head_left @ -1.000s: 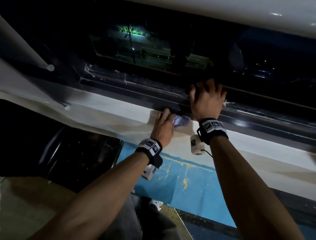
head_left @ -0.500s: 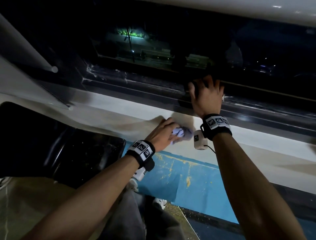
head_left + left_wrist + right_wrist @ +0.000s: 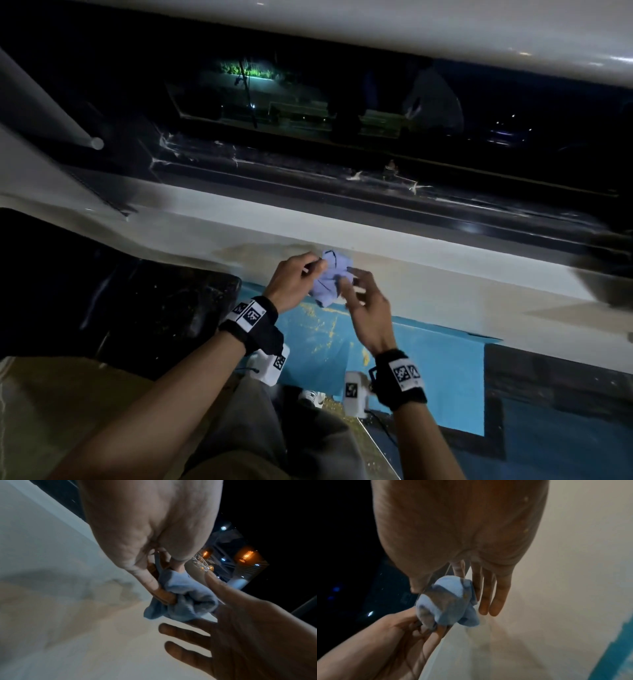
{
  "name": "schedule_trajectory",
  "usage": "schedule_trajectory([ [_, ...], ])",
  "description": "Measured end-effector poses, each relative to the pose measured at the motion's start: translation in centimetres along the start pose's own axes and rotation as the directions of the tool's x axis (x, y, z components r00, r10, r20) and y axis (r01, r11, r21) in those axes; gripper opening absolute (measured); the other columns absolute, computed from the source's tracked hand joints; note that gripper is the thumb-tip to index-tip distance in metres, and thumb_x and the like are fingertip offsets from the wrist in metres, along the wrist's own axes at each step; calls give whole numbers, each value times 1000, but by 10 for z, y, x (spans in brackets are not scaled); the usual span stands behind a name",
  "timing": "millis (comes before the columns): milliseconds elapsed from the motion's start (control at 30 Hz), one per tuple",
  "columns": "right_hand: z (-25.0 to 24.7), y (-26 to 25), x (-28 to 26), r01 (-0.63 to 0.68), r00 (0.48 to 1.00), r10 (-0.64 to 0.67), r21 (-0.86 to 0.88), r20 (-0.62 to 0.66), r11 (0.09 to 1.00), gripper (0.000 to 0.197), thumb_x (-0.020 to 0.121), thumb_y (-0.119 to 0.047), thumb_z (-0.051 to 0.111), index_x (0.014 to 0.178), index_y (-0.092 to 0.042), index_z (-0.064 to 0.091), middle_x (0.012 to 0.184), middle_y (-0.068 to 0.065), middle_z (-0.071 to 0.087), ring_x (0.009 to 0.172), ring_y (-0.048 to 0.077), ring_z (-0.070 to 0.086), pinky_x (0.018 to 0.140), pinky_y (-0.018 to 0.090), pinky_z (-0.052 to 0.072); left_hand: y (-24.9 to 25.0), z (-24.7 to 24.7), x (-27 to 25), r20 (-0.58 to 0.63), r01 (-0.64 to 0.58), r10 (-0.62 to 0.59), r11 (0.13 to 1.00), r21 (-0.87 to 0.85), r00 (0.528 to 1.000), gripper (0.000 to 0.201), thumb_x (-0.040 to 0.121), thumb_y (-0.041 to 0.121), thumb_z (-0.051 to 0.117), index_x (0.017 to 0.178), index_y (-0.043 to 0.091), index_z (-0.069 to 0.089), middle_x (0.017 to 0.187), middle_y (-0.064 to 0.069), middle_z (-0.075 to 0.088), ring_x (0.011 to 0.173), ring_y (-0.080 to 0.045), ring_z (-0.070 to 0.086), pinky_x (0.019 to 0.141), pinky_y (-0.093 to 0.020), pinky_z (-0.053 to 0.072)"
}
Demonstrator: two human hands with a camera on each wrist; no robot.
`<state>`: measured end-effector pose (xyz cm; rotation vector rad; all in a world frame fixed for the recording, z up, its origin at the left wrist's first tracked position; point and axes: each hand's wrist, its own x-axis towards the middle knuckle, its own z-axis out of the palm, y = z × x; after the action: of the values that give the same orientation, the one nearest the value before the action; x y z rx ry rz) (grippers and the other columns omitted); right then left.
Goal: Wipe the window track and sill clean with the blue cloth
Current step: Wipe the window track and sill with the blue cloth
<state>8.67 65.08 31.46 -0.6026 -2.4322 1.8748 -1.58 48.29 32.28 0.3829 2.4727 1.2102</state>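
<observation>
The blue cloth (image 3: 331,278) is bunched up in front of the white sill (image 3: 428,270), below the dark window track (image 3: 342,192). My left hand (image 3: 317,268) pinches its left side between thumb and fingers. My right hand (image 3: 346,281) reaches in from the right, and its straight, spread fingers touch the cloth. The left wrist view shows the cloth (image 3: 186,600) held by my left fingers (image 3: 152,584), with my right hand (image 3: 223,615) beside it. Seen from the right wrist, the cloth (image 3: 448,601) lies between my right thumb and straight fingers (image 3: 489,596); my left hand (image 3: 412,623) grips it from below.
A dark bulky object (image 3: 144,308) stands at the left under the sill. Blue flooring (image 3: 428,377) and my shoe (image 3: 312,397) lie below. A white rod (image 3: 51,102) slants in at the upper left. White smears mark the track (image 3: 418,187).
My right hand has left the window track and come down to the cloth. My left hand has pulled the cloth off the sill toward me.
</observation>
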Motion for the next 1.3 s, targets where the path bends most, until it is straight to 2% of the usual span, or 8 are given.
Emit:
schedule_trajectory([
  [167,-12,9,-11,-21,1000,21,24,18,1000,18,105,-45,67,94,-31,73,84,-3,79,71,6,70,68,28,54,15,14,-7,138,-50,64,994,-102,988,26,100,38,69,95,13,71,82,1,72,73,-18,72,70,-36,58],
  [267,-31,23,-7,-19,999,13,-157,-39,987,59,105,-59,56,64,-18,60,63,3,69,59,11,62,64,33,47,13,11,-4,157,-37,54,993,-108,986,31,94,34,77,82,7,66,66,-5,67,56,-16,67,59,-29,52],
  [533,-75,51,-4,-5,988,-66,-451,-142,893,45,112,-43,51,93,-21,86,107,4,77,100,20,71,86,29,49,20,3,7,86,-128,119,986,104,989,38,101,32,65,75,11,49,65,-1,55,64,-19,51,66,-34,41],
  [633,-77,46,-6,-10,997,-12,-290,-73,957,15,103,-40,67,111,-33,78,119,-7,75,104,12,74,86,26,59,36,7,0,160,-102,91,993,62,983,33,105,32,58,81,11,50,65,0,63,62,-7,56,65,-23,44],
  [800,-51,25,-9,-109,971,103,18,218,994,54,101,-37,72,148,-50,50,144,-29,58,129,1,59,106,28,52,71,16,-1,177,-69,92,989,-132,980,33,106,36,56,82,15,47,71,8,49,66,-5,45,69,-31,44],
  [933,-58,21,-8,-272,954,206,341,218,900,32,109,-31,61,140,-31,66,134,-5,74,126,25,68,112,51,54,91,16,6,199,-69,154,923,-378,968,36,102,43,61,89,11,53,84,-18,58,81,-21,56,86,-57,56],
  [1167,-95,25,-2,-136,982,188,682,-2,718,40,93,-13,55,129,6,55,126,32,63,112,35,62,100,52,44,93,54,23,155,-240,254,965,-106,955,15,96,7,70,98,16,58,95,4,69,92,-12,69,86,-26,55],
  [1300,-100,16,5,-112,975,199,543,-103,832,38,95,-32,67,110,-1,51,100,25,63,94,26,60,86,47,45,96,87,22,299,-254,232,967,37,926,11,96,11,62,101,19,66,97,5,74,90,-15,69,82,-38,58],
])
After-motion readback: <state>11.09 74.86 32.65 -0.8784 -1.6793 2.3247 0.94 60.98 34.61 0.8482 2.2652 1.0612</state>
